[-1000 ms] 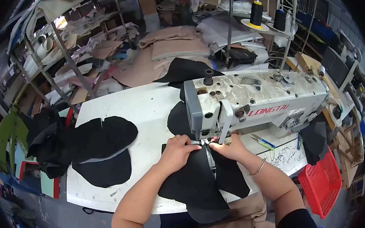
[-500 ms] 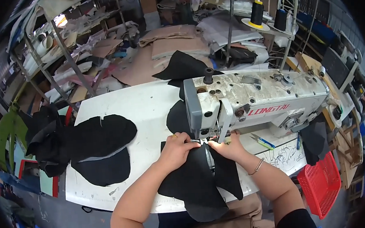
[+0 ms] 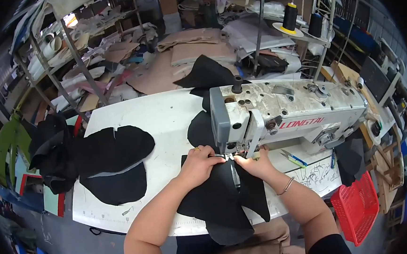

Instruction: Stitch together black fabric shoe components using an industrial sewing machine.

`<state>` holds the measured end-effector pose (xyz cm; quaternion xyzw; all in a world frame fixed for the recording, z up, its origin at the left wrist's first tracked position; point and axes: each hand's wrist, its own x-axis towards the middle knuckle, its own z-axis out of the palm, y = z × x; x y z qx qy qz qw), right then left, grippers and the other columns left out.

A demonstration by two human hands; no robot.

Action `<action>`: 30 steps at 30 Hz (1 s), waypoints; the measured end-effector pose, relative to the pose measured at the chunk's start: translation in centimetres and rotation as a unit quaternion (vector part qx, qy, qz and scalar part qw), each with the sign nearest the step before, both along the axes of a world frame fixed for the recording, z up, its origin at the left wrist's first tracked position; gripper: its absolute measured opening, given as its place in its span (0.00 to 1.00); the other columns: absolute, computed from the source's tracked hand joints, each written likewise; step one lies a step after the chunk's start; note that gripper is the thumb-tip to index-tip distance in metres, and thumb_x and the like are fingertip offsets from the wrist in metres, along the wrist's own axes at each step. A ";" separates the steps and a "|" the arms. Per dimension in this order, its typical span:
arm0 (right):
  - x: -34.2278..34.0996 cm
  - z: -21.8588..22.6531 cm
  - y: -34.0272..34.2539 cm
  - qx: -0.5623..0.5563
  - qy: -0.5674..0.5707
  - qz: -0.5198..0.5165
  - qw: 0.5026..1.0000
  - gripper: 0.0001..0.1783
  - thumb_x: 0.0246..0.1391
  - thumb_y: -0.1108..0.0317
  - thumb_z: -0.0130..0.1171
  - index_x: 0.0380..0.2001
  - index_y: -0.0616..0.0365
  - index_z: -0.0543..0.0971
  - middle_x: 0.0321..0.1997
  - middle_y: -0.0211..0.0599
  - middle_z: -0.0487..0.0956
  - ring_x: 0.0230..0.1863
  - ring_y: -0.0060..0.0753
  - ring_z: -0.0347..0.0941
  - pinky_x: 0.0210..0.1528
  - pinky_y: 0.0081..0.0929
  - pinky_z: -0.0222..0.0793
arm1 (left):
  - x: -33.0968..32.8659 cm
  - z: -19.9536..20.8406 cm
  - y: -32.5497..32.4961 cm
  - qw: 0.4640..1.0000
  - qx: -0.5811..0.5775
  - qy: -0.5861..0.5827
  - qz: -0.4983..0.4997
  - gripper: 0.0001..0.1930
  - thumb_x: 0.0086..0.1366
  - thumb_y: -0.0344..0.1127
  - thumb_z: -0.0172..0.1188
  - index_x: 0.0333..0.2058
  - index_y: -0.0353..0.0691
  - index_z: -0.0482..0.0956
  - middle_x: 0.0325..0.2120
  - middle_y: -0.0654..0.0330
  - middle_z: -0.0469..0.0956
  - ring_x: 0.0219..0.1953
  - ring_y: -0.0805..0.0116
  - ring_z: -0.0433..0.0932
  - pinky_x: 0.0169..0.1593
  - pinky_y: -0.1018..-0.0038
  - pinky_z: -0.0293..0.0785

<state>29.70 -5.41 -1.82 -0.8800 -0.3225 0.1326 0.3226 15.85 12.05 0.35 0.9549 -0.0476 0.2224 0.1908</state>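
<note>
Black fabric [image 3: 216, 204] lies under the needle end of a white sewing machine [image 3: 291, 104] and drapes over the table's near edge. My left hand [image 3: 201, 165] presses it just left of the presser foot [image 3: 229, 157], thumb and fingers pinched on its edge. On the other side of the foot, my right hand [image 3: 255, 162] pinches the fabric too, thumb toward the needle. A pale strip shows in the gap between the two black panels below the foot. More black fabric [image 3: 200, 129] extends behind the machine head. The needle tip is too small to make out.
Stacked black cut pieces [image 3: 113, 152] lie at the table's left. Thread snips [image 3: 294, 159] rest right of my right hand. Thread cones [image 3: 290, 17] stand on a rack behind the machine. A red plastic basket [image 3: 358, 210] sits at the lower right, beside the white table [image 3: 164, 106].
The whole view has shifted slightly. Both hands keep their places beside the presser foot, and the fabric shows hardly any movement.
</note>
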 end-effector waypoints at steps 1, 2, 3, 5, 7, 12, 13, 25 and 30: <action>-0.1 -0.5 0.0 0.001 -0.032 -0.016 0.999 0.30 0.42 0.51 0.65 0.43 0.60 0.72 0.41 0.32 0.76 0.56 0.36 0.60 0.64 0.40 0.39 | 0.0 0.0 0.0 1.000 0.001 -0.002 -0.001 0.15 0.50 0.25 0.58 0.35 0.54 0.83 0.31 0.64 0.72 0.37 0.63 0.71 0.40 0.66 0.66; 0.0 -0.9 0.0 0.003 -0.063 -0.031 0.997 0.29 0.42 0.51 0.65 0.43 0.59 0.73 0.40 0.31 0.77 0.55 0.35 0.62 0.63 0.40 0.40 | 0.0 0.0 0.1 1.000 0.001 -0.002 0.000 0.15 0.50 0.25 0.58 0.35 0.54 0.83 0.31 0.64 0.72 0.37 0.63 0.71 0.40 0.66 0.66; 0.2 -1.1 0.0 0.003 -0.064 -0.032 0.997 0.29 0.42 0.51 0.65 0.43 0.59 0.73 0.40 0.31 0.77 0.55 0.35 0.62 0.63 0.40 0.40 | 0.0 0.0 0.1 1.000 0.002 -0.006 0.000 0.15 0.50 0.25 0.58 0.35 0.54 0.83 0.31 0.64 0.72 0.36 0.63 0.71 0.39 0.66 0.66; 0.6 -1.5 -0.1 0.031 -0.026 -0.012 0.999 0.29 0.42 0.50 0.65 0.43 0.59 0.73 0.41 0.33 0.77 0.54 0.36 0.64 0.64 0.40 0.37 | 0.2 0.0 0.1 1.000 0.004 -0.010 -0.002 0.16 0.50 0.25 0.58 0.35 0.54 0.83 0.30 0.64 0.72 0.36 0.63 0.71 0.39 0.66 0.66; 0.6 -1.6 0.0 0.030 -0.051 -0.019 0.998 0.29 0.42 0.52 0.65 0.43 0.60 0.73 0.42 0.34 0.77 0.54 0.36 0.65 0.64 0.40 0.40 | 0.5 0.1 0.0 1.000 0.009 -0.014 -0.002 0.16 0.50 0.25 0.58 0.34 0.54 0.83 0.30 0.64 0.72 0.36 0.63 0.71 0.39 0.66 0.66; -1.2 4.4 -2.6 0.063 -0.180 0.044 0.981 0.22 0.41 0.64 0.66 0.40 0.61 0.75 0.44 0.42 0.77 0.52 0.44 0.69 0.55 0.37 0.60 | 0.4 -0.1 0.1 1.000 0.012 -0.012 0.005 0.15 0.49 0.25 0.58 0.34 0.54 0.83 0.30 0.64 0.71 0.36 0.64 0.71 0.40 0.66 0.66; -2.2 6.3 -4.6 0.109 -0.327 0.071 0.936 0.19 0.41 0.67 0.66 0.38 0.61 0.76 0.44 0.43 0.77 0.50 0.46 0.70 0.51 0.36 0.65 | 0.3 -0.1 0.2 1.000 0.009 -0.011 0.006 0.15 0.49 0.25 0.58 0.34 0.53 0.83 0.30 0.64 0.71 0.37 0.64 0.71 0.41 0.66 0.66; 4.8 4.0 -22.3 -0.037 -0.455 -0.225 0.861 0.19 0.52 0.61 0.58 0.43 0.62 0.74 0.50 0.43 0.75 0.51 0.41 0.69 0.54 0.40 0.58 | 0.5 -0.2 0.5 1.000 -0.002 -0.030 -0.002 0.14 0.51 0.25 0.59 0.34 0.54 0.83 0.29 0.64 0.71 0.35 0.63 0.71 0.39 0.67 0.65; 4.8 2.0 -21.6 -0.127 -0.441 -0.217 0.862 0.21 0.54 0.56 0.55 0.43 0.62 0.76 0.47 0.44 0.77 0.43 0.41 0.71 0.49 0.38 0.57 | 0.6 -0.4 0.5 1.000 0.001 -0.018 0.005 0.13 0.51 0.27 0.58 0.34 0.53 0.83 0.30 0.64 0.72 0.36 0.63 0.71 0.41 0.66 0.66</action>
